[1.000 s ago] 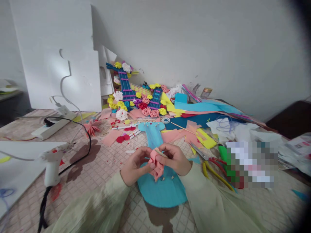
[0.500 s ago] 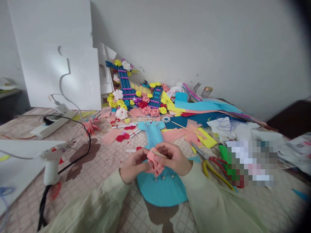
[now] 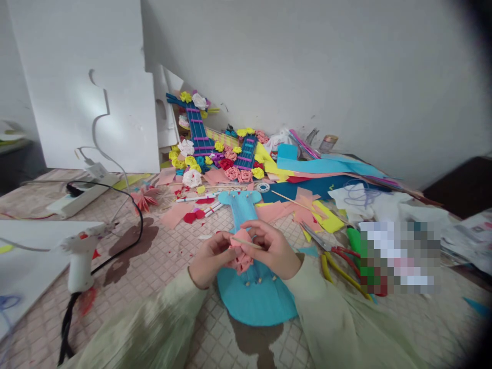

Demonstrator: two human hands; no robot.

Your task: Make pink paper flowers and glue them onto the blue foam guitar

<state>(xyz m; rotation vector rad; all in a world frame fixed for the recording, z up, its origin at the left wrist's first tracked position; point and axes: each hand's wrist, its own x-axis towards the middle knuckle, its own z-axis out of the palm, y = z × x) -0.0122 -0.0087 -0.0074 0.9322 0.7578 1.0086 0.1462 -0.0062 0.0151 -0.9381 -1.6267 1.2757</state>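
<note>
Both hands meet over a light blue guitar-shaped foam cutout (image 3: 257,302) lying on the table. My left hand (image 3: 209,259) pinches a rolled strip of pink paper (image 3: 241,254) from the left. My right hand (image 3: 271,246) grips the same pink roll together with a thin wooden stick (image 3: 246,241) that lies across its top. The roll is tight, with a short crumpled tail hanging below it. Pale green sleeves cover both forearms.
A white glue gun (image 3: 79,256) with a black cord stands at the left, beside a white foam board (image 3: 23,256). A power strip (image 3: 79,197) lies behind it. Scissors and pliers (image 3: 334,253) rest at the right. Paper flowers, blue ladders (image 3: 198,130) and coloured sheets crowd the wall.
The pink strip has been wound up tighter, so its hanging tail is shorter. Both hands have risen slightly toward the cutout's neck.
</note>
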